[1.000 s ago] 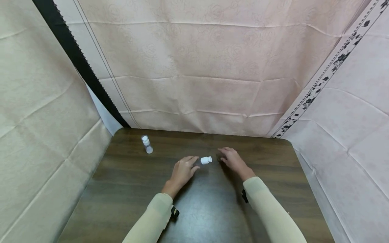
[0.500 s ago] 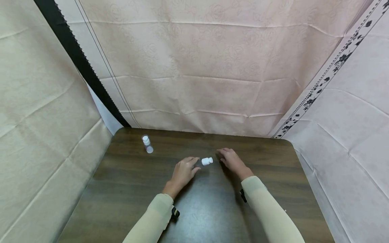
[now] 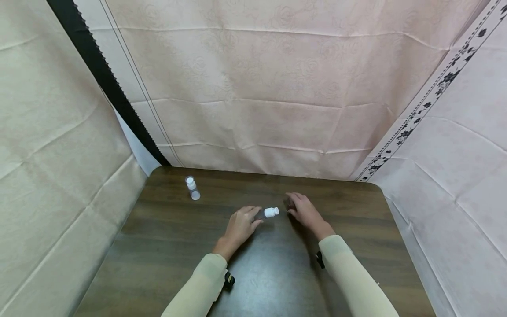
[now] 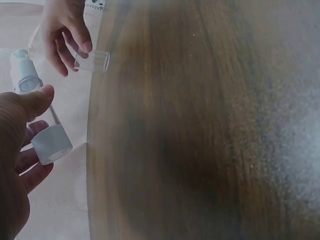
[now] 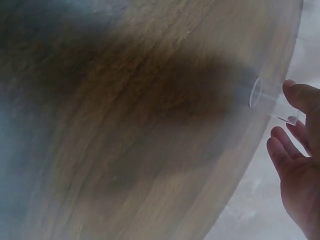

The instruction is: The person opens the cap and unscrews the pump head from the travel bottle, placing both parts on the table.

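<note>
My left hand (image 3: 237,228) holds a small pump bottle (image 3: 271,212) above the table, tilted, with its white top toward my right hand. In the left wrist view the bottle's white base (image 4: 52,144) sticks out past the fingers, and the thumb lies across its clear body. My right hand (image 3: 307,214) pinches a clear cylindrical cap (image 5: 270,97) between thumb and fingers. The cap's open rim shows in both wrist views, and it is apart from the bottle. In the head view the cap is barely visible against the dark wood.
A second small bottle (image 3: 192,188) with a white top and pale base is at the table's back left. The brown wooden table (image 3: 158,259) has rounded back corners. Pale cloth (image 3: 257,110) hangs behind it and at both sides.
My right hand has shifted slightly to the right with the clear cap over the last half second. The left hand and its bottle have barely moved.
</note>
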The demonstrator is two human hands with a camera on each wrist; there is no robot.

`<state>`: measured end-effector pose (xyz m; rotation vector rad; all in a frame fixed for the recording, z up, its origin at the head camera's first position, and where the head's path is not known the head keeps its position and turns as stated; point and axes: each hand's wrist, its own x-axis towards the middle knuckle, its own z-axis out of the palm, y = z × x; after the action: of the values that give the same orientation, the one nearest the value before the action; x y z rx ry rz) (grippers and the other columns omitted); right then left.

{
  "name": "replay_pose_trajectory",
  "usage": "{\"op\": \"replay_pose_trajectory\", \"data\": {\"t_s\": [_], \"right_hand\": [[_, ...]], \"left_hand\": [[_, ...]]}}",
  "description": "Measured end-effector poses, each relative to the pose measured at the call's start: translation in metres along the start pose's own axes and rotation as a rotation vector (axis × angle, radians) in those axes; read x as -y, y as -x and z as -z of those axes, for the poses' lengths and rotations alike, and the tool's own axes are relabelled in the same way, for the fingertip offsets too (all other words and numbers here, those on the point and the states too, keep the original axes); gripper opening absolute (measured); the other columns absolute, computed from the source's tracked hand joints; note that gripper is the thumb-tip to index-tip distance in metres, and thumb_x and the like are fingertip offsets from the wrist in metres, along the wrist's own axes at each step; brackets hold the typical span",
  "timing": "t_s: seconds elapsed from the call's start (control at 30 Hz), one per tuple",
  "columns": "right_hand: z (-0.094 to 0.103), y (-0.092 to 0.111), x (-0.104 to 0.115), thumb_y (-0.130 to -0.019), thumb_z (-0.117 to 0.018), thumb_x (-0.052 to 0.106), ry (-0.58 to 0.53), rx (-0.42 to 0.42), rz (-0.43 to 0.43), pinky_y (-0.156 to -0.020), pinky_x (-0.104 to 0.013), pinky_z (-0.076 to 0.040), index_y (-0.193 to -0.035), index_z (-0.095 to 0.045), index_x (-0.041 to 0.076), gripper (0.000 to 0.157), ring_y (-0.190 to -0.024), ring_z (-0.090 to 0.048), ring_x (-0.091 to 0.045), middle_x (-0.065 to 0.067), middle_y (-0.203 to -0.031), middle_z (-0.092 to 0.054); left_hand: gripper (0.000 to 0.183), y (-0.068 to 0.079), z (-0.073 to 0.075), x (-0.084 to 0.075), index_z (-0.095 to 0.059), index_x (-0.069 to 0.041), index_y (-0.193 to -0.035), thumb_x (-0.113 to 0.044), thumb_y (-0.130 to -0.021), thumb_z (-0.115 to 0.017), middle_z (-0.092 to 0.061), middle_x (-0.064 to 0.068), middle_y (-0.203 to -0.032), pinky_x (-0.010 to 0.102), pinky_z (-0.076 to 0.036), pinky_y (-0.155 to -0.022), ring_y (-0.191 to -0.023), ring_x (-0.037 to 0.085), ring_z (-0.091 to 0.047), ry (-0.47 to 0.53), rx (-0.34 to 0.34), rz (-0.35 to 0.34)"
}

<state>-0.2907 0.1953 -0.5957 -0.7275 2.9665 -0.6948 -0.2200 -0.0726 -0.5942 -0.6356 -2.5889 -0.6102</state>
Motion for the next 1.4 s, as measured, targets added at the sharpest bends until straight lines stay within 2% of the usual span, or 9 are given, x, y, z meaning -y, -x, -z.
{"op": "replay_pose_trajectory", "data": {"t_s": [0.3, 0.5, 0.73, 0.87, 1.1, 1.27, 1.4], "right_hand": [[0.014, 0.02, 0.008, -0.094, -0.077, 0.015, -0.014, -0.056, -0.004, -0.111, -0.057, -0.045, -0.15, -0.051, 0.01, 0.062, -0.139, -0.049, -0.038, -0.017, -0.151, -0.052], [0.022, 0.033, 0.017, -0.093, -0.078, 0.018, -0.076, -0.102, 0.01, -0.11, -0.059, -0.045, -0.149, -0.052, 0.009, 0.062, -0.139, -0.049, -0.038, -0.016, -0.152, -0.052], [0.026, 0.047, 0.026, -0.09, -0.082, 0.018, -0.137, -0.172, 0.038, -0.107, -0.055, -0.049, -0.146, -0.055, 0.008, 0.063, -0.136, -0.054, -0.034, -0.015, -0.147, -0.056], [0.027, 0.053, 0.032, -0.088, -0.084, 0.017, -0.233, -0.197, 0.028, -0.103, -0.054, -0.052, -0.142, -0.059, 0.009, 0.06, -0.131, -0.06, -0.034, -0.013, -0.143, -0.061], [0.023, 0.058, 0.045, -0.091, -0.081, 0.017, -0.477, -0.151, -0.058, -0.101, -0.049, -0.055, -0.142, -0.059, 0.01, 0.055, -0.125, -0.064, -0.033, -0.013, -0.141, -0.062], [0.018, 0.06, 0.054, -0.092, -0.079, 0.015, -0.576, -0.156, -0.104, -0.096, -0.04, -0.058, -0.138, -0.062, 0.008, 0.05, -0.119, -0.067, -0.031, -0.017, -0.134, -0.066], [0.016, 0.06, 0.059, -0.093, -0.078, 0.014, -0.6, -0.16, -0.152, -0.094, -0.035, -0.059, -0.134, -0.065, 0.007, 0.044, -0.116, -0.068, -0.029, -0.013, -0.131, -0.068]], "left_hand": [[0.039, -0.001, 0.0, -0.005, -0.075, -0.009, -0.119, -0.025, -0.086, -0.086, -0.076, 0.007, -0.112, 0.04, -0.06, -0.089, -0.101, 0.023, -0.072, 0.02, 0.011, -0.005], [0.04, -0.002, 0.0, -0.01, -0.075, -0.01, -0.12, -0.026, -0.085, -0.086, -0.075, 0.005, -0.111, 0.039, -0.059, -0.088, -0.1, 0.022, -0.071, 0.001, 0.012, -0.019], [0.041, -0.005, 0.0, -0.016, -0.075, -0.01, -0.12, -0.026, -0.083, -0.088, -0.075, 0.005, -0.11, 0.038, -0.058, -0.086, -0.1, 0.021, -0.07, -0.016, -0.001, -0.038], [0.043, -0.007, 0.002, -0.019, -0.075, -0.01, -0.12, -0.025, -0.083, -0.089, -0.075, 0.005, -0.111, 0.037, -0.058, -0.085, -0.1, 0.022, -0.069, -0.015, 0.002, -0.048], [0.042, -0.01, 0.003, -0.025, -0.076, -0.011, -0.12, -0.028, -0.084, -0.088, -0.075, 0.003, -0.11, 0.034, -0.056, -0.082, -0.098, 0.019, -0.069, -0.042, -0.006, -0.084], [0.04, -0.011, 0.002, -0.028, -0.076, -0.011, -0.119, -0.029, -0.085, -0.087, -0.075, 0.002, -0.109, 0.033, -0.056, -0.081, -0.097, 0.018, -0.068, -0.068, -0.013, -0.109], [0.04, -0.011, 0.001, -0.031, -0.076, -0.011, -0.119, -0.029, -0.085, -0.087, -0.074, 0.002, -0.109, 0.032, -0.055, -0.081, -0.097, 0.017, -0.067, -0.099, -0.015, -0.134]]}}
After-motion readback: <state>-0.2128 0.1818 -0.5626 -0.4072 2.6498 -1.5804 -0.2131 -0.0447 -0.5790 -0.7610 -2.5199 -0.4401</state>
